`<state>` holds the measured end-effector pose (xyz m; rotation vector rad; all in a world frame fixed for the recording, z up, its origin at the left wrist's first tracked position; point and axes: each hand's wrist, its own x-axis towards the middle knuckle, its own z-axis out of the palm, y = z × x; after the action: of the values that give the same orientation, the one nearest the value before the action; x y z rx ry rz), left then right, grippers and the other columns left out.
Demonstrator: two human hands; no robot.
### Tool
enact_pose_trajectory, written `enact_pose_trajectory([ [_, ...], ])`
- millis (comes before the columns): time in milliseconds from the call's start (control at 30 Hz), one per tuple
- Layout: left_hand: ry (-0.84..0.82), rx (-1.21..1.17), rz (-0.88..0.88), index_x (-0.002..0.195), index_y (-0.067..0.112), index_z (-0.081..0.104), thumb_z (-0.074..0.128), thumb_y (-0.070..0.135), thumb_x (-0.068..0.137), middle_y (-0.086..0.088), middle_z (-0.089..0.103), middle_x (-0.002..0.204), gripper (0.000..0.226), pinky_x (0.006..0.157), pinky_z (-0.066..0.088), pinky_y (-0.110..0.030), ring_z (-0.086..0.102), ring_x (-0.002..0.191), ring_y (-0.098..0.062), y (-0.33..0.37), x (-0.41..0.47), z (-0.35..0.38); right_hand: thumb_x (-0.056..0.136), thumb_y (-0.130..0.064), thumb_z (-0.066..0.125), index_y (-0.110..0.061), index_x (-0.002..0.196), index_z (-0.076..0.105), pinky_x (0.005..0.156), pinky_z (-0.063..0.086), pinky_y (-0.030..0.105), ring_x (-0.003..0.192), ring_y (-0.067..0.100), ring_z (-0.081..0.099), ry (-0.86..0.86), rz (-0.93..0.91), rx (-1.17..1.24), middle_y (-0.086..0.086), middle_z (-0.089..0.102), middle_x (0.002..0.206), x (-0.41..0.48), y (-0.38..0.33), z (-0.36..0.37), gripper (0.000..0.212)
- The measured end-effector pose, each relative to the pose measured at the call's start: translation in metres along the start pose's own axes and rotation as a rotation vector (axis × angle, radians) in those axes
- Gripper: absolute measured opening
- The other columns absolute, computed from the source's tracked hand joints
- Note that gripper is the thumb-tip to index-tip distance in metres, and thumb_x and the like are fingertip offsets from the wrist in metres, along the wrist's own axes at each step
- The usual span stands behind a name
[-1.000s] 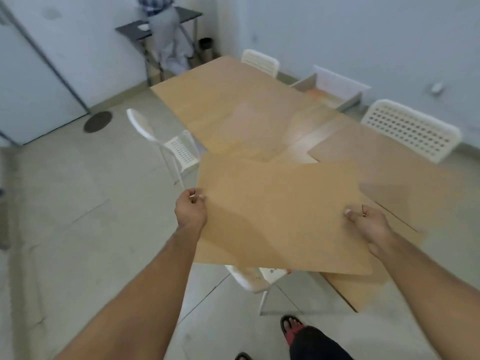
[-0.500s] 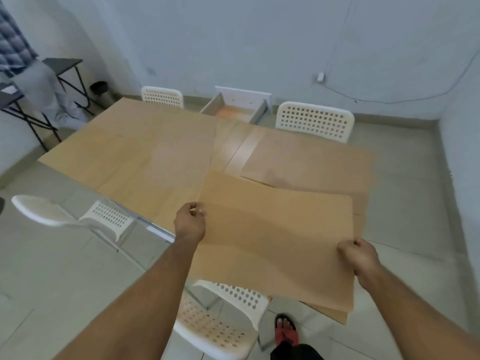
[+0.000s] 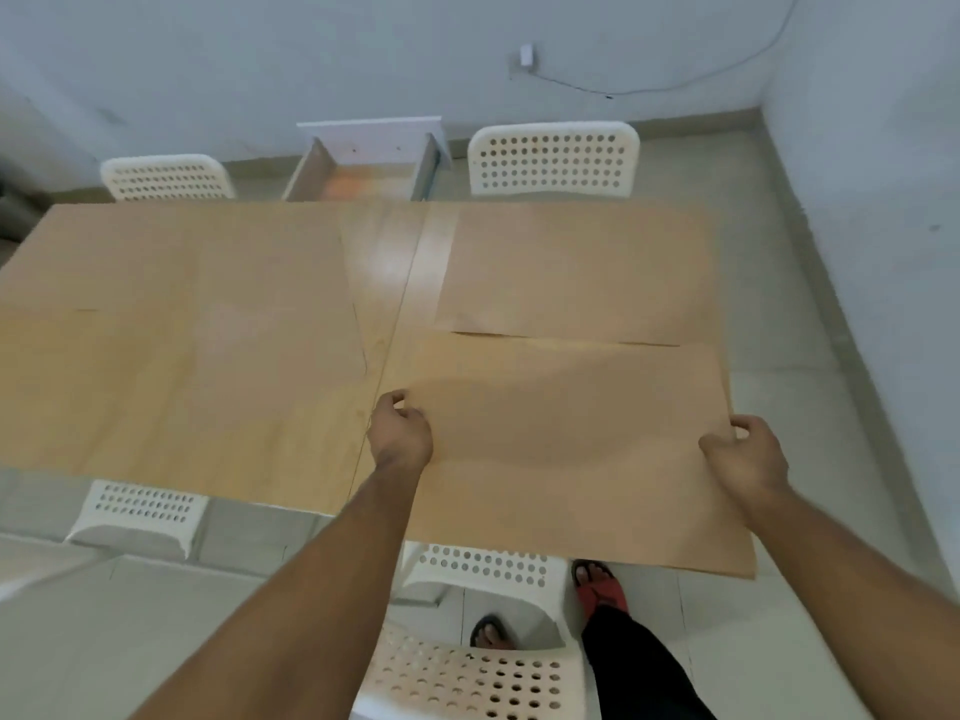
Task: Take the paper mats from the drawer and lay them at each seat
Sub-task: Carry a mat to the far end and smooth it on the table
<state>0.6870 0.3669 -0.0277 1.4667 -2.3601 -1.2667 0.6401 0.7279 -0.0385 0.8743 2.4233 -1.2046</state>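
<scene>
I hold a large brown paper mat (image 3: pixel 566 444) over the near right part of the wooden table (image 3: pixel 384 267). My left hand (image 3: pixel 401 427) grips its left edge and my right hand (image 3: pixel 744 455) grips its right edge. The mat's near edge hangs past the table over a white chair (image 3: pixel 483 569). Another paper mat (image 3: pixel 576 272) lies flat at the far right seat. A bigger sheet (image 3: pixel 171 324) covers the table's left half. The open drawer (image 3: pixel 363 168) sticks out at the table's far side.
White perforated chairs stand at the far left (image 3: pixel 166 177), far right (image 3: pixel 553 158) and near left (image 3: pixel 137 517). A further chair (image 3: pixel 467 678) sits just below me by my feet. Walls close in behind and on the right.
The view has swung to face the table squarely. The mat in my hands has moved forward and lower, over the near right seat, close to the far mat's edge.
</scene>
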Motion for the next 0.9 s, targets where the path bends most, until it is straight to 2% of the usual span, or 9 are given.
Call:
enact_pose_trajectory([
  [67,-0.026,-0.031,-0.014,0.127,0.016,0.058,0.054,0.011,0.096,-0.002,0.061,0.096,0.032,0.076,0.038,-0.025,0.056,0.09,-0.021,-0.001,0.009,0.003,0.088,-0.018,0.063,-0.015,0.14,0.048,0.097,0.044,0.04,0.118,0.038,0.058,0.04,-0.019,-0.014,0.015,0.06,0.134,-0.005,0.001,0.004,0.054],
  [133,-0.06,-0.059,-0.022,0.131,0.019,0.055,0.053,0.013,0.094,-0.002,0.062,0.1,0.038,0.077,0.039,-0.026,0.057,0.092,-0.021,-0.001,0.016,0.004,0.088,-0.02,0.063,-0.016,0.145,0.043,0.099,0.043,0.041,0.118,0.038,0.056,0.064,-0.06,-0.056,0.017,0.054,0.139,-0.009,0.003,0.008,0.061],
  [233,-0.135,-0.025,0.021,0.136,0.021,0.05,0.053,0.014,0.092,-0.004,0.063,0.115,0.045,0.08,0.042,-0.027,0.058,0.097,-0.023,0.001,0.022,0.006,0.088,-0.022,0.064,-0.018,0.152,0.035,0.106,0.039,0.041,0.129,0.036,0.048,0.039,-0.15,-0.203,0.017,0.033,0.153,-0.015,0.008,0.015,0.07],
  [367,-0.211,0.178,0.196,0.138,0.019,0.05,0.058,0.015,0.09,-0.008,0.047,0.141,0.048,0.093,0.042,-0.029,0.051,0.123,-0.027,0.001,0.024,0.012,0.089,-0.036,0.06,-0.028,0.155,0.029,0.116,0.027,0.046,0.148,0.035,0.022,-0.085,-0.27,-0.473,0.011,0.008,0.166,-0.017,0.019,0.023,0.073],
  [433,-0.199,0.325,0.305,0.14,0.019,0.049,0.06,0.021,0.09,-0.008,0.036,0.151,0.051,0.105,0.039,-0.036,0.039,0.135,-0.028,-0.003,0.019,0.014,0.09,-0.048,0.053,-0.032,0.155,0.026,0.118,0.023,0.047,0.15,0.035,0.014,-0.12,-0.347,-0.67,0.013,0.006,0.166,-0.018,0.023,0.028,0.072],
  [533,-0.178,0.538,0.472,0.146,0.023,0.04,0.059,0.04,0.092,-0.007,0.023,0.16,0.06,0.112,0.034,-0.047,0.022,0.146,-0.03,-0.012,0.008,0.018,0.091,-0.064,0.042,-0.039,0.156,0.016,0.119,0.016,0.049,0.152,0.036,0.006,-0.196,-0.396,-0.798,0.009,0.001,0.167,-0.021,0.024,0.037,0.074],
  [633,-0.37,0.728,0.599,0.151,0.028,0.022,0.051,0.062,0.09,-0.007,0.011,0.165,0.076,0.117,0.028,-0.053,0.008,0.151,-0.029,-0.026,0.003,0.029,0.09,-0.068,0.039,-0.042,0.156,0.008,0.121,0.014,0.049,0.152,0.037,0.001,-0.203,-0.406,-0.831,0.007,-0.002,0.167,-0.022,0.025,0.041,0.077],
  [733,-0.486,0.793,0.6,0.151,0.033,0.009,0.052,0.072,0.083,-0.004,-0.004,0.166,0.09,0.113,0.027,-0.06,-0.005,0.152,-0.031,-0.032,0.002,0.036,0.091,-0.068,0.038,-0.042,0.156,0.006,0.121,0.012,0.05,0.152,0.037,-0.001,-0.19,-0.403,-0.82,0.007,-0.004,0.167,-0.02,0.023,0.042,0.077],
  [900,-0.512,0.82,0.617,0.153,0.035,0.005,0.057,0.074,0.08,-0.002,-0.013,0.166,0.098,0.114,0.024,-0.061,-0.012,0.152,-0.03,-0.027,0.008,0.036,0.092,-0.069,0.033,-0.04,0.157,0.003,0.121,0.013,0.052,0.152,0.038,0.0,-0.167,-0.392,-0.842,0.01,-0.004,0.167,-0.019,0.021,0.046,0.077],
])
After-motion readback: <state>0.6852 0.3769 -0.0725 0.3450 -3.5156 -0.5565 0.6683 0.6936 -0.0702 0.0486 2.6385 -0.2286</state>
